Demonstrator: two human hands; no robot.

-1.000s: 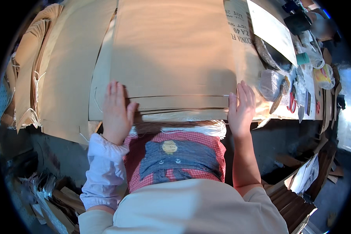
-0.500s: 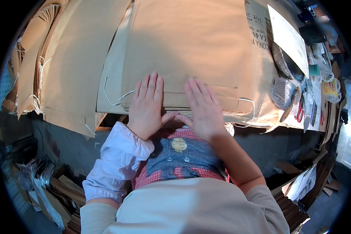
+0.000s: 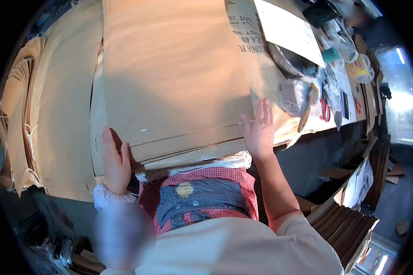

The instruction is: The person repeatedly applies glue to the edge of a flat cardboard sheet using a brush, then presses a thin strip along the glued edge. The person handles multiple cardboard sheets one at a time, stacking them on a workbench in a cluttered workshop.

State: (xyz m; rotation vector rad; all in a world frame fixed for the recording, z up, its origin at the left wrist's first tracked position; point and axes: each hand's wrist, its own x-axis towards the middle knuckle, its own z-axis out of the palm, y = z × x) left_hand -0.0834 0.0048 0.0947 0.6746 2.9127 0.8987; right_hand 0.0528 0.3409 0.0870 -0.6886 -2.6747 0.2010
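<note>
A stack of large brown paper bags (image 3: 179,87) lies in front of me, its folded near edge toward my body. Many white cords (image 3: 234,160) hang bunched along that edge, against my checked apron. At the stack's near left corner is my left hand (image 3: 116,162), upright along the side, with fingers stretched out and thumb apart. My right hand (image 3: 260,133) is at the stack's right side, its fingers extended and the thumb by the edge. Neither hand grips anything.
Another brown paper stack (image 3: 64,110) lies to the left, beside folded bags with strings (image 3: 23,101). On the right are a white board (image 3: 291,32), a plastic-wrapped bundle (image 3: 293,97), red-handled scissors (image 3: 325,110) and a knife (image 3: 337,119). Folded brown stacks (image 3: 337,229) stand lower right.
My hands have moved apart, from flat on the stack's near middle to its two sides. The view has shifted right, and the bunch of white cords now shows more.
</note>
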